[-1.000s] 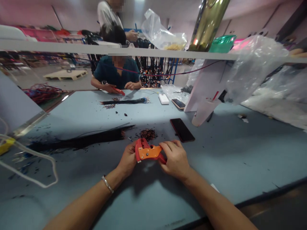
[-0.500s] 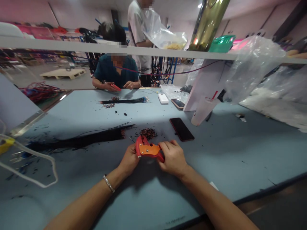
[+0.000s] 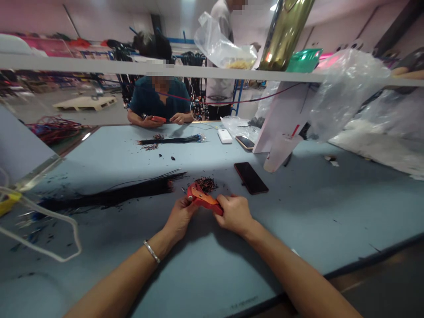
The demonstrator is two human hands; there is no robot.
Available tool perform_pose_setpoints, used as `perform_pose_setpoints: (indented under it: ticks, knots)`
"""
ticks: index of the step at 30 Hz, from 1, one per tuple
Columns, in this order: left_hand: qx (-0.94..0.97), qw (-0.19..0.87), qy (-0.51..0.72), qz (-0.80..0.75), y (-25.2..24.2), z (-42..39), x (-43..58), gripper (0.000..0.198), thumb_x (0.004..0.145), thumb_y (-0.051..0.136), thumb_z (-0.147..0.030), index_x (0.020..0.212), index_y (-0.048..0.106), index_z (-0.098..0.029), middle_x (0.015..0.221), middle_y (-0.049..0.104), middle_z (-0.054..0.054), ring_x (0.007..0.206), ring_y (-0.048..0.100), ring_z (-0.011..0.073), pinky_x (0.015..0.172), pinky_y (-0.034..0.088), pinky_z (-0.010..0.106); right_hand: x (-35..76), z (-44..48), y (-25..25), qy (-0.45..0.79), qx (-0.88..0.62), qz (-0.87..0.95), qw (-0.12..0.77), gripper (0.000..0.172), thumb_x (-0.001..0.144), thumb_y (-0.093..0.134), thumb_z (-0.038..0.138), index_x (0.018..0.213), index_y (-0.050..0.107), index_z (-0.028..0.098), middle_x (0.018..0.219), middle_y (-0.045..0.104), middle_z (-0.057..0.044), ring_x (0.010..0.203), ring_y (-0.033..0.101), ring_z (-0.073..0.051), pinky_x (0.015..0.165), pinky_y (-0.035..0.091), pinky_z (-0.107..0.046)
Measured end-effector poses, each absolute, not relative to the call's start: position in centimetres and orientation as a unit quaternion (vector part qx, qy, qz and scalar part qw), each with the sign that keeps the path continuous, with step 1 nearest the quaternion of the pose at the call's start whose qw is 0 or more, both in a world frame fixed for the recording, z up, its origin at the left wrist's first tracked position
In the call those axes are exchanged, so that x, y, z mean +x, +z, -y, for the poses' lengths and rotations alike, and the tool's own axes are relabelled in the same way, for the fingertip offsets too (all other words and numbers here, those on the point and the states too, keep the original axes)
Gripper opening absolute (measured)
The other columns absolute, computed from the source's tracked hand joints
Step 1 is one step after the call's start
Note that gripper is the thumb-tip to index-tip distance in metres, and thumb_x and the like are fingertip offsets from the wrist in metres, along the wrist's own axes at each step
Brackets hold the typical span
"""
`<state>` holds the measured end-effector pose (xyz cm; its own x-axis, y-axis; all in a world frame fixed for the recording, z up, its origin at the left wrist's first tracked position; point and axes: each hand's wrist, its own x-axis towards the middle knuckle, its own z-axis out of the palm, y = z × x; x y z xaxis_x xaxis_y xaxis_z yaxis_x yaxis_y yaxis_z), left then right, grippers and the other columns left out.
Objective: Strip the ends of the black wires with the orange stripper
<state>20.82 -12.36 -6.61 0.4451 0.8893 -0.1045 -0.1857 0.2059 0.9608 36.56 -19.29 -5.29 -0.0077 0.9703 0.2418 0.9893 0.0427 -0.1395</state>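
Note:
My right hand is wrapped round the handles of a red and orange wire stripper, held above the table and tilted. Its head points left, towards my left hand. The fingers of that hand are pinched together against the tool's head; what they hold is hidden. A silver bracelet circles my left wrist. Just behind the tool lies a small heap of black and copper-coloured cut bits. To the left, a long bundle of black wires lies on the table, its stripped ends facing the heap.
A dark phone lies right of the heap, with a lidded cup beyond it. A white cable loops at left. Across the table, a co-worker holds a red tool behind a second wire bundle. A shelf spans overhead.
The wire stripper has turned in my hands, so its orange side shows less. My right hand has shifted slightly left and its grip looks tighter. The standing person behind has moved right.

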Motion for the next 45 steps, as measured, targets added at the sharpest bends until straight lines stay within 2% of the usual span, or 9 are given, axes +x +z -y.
perform_pose_setpoints:
  ticks: [10,13,16,20,23,28,35,41,45]
  knots:
    - [0.520,0.678,0.377,-0.359,-6.8,12.1,20.8,0.043,0.059,0.076,-0.051,0.070,0.057,-0.014,0.050,0.031,-0.009,0.046,0.019,0.0051,0.044,0.014,0.021,36.3,19.0,-5.2,-0.001,-0.699,0.699,0.154,0.020,0.080,0.055,0.033,0.083,0.065,0.016,0.075,0.071,-0.010,0.065,0.064,-0.022,0.061,0.035,-0.028]
    - [0.576,0.618,0.391,-0.367,-6.5,12.1,20.6,0.038,0.070,0.068,-0.051,0.072,0.060,-0.014,0.054,0.040,-0.006,0.049,0.028,0.0069,0.047,0.023,0.021,36.4,19.3,-4.7,0.049,-0.718,0.661,0.215,0.022,0.078,0.057,0.036,0.082,0.065,0.016,0.072,0.069,-0.009,0.067,0.063,-0.023,0.063,0.037,-0.030]
    - [0.652,0.497,0.419,-0.392,-6.1,12.0,20.1,0.028,0.077,0.062,-0.043,0.075,0.063,-0.015,0.064,0.053,-0.002,0.061,0.043,0.0111,0.058,0.035,0.022,36.9,19.9,-4.1,0.267,-0.679,0.589,0.346,0.023,0.076,0.059,0.039,0.079,0.062,0.017,0.068,0.066,-0.006,0.067,0.062,-0.022,0.063,0.042,-0.031]
    - [0.690,0.399,0.427,-0.428,-5.8,11.8,19.7,0.024,0.080,0.057,-0.039,0.074,0.064,-0.016,0.066,0.056,-0.002,0.065,0.047,0.0131,0.062,0.037,0.023,37.7,20.8,-4.3,0.663,-0.410,0.415,0.469,0.030,0.074,0.059,0.041,0.087,0.061,0.013,0.074,0.066,-0.007,0.067,0.065,-0.022,0.067,0.049,-0.036]
    - [0.689,0.397,0.421,-0.436,-5.8,11.7,19.7,0.025,0.081,0.055,-0.039,0.073,0.063,-0.016,0.066,0.056,-0.002,0.065,0.047,0.0133,0.062,0.038,0.023,38.1,20.9,-5.2,0.765,-0.300,0.282,0.495,0.028,0.075,0.056,0.035,0.088,0.062,0.011,0.075,0.067,-0.008,0.066,0.067,-0.021,0.068,0.050,-0.035]
    - [0.681,0.408,0.418,-0.441,-5.8,11.6,19.8,0.025,0.080,0.056,-0.039,0.073,0.063,-0.017,0.065,0.056,-0.002,0.066,0.048,0.0134,0.062,0.038,0.023,38.4,20.9,-6.0,0.792,-0.262,0.172,0.524,0.024,0.077,0.050,0.022,0.092,0.063,0.010,0.081,0.069,-0.009,0.074,0.068,-0.021,0.072,0.051,-0.035]
    - [0.680,0.405,0.418,-0.446,-5.8,11.5,19.8,0.025,0.079,0.057,-0.040,0.071,0.062,-0.017,0.064,0.054,-0.002,0.064,0.047,0.0135,0.061,0.038,0.023,40.4,21.5,-4.2,0.723,-0.251,0.261,0.589,0.026,0.074,0.054,0.021,0.096,0.064,0.011,0.085,0.070,-0.008,0.078,0.068,-0.021,0.074,0.051,-0.033]
    - [0.643,0.325,0.508,-0.472,-6.2,11.5,19.4,0.021,0.081,0.056,-0.038,0.080,0.062,-0.018,0.071,0.058,-0.002,0.069,0.051,0.0134,0.068,0.041,0.023,39.2,21.6,-4.6,0.794,-0.281,0.164,0.514,0.029,0.080,0.045,0.025,0.092,0.065,0.008,0.080,0.071,-0.011,0.072,0.069,-0.021,0.070,0.052,-0.033]
    - [0.640,0.317,0.512,-0.477,-6.0,11.6,19.5,0.021,0.082,0.055,-0.037,0.081,0.062,-0.018,0.071,0.058,-0.001,0.069,0.051,0.0138,0.068,0.041,0.024,36.9,21.9,-5.4,0.823,-0.307,0.137,0.457,0.031,0.079,0.044,0.027,0.090,0.065,0.007,0.079,0.070,-0.012,0.074,0.070,-0.024,0.069,0.050,-0.035]
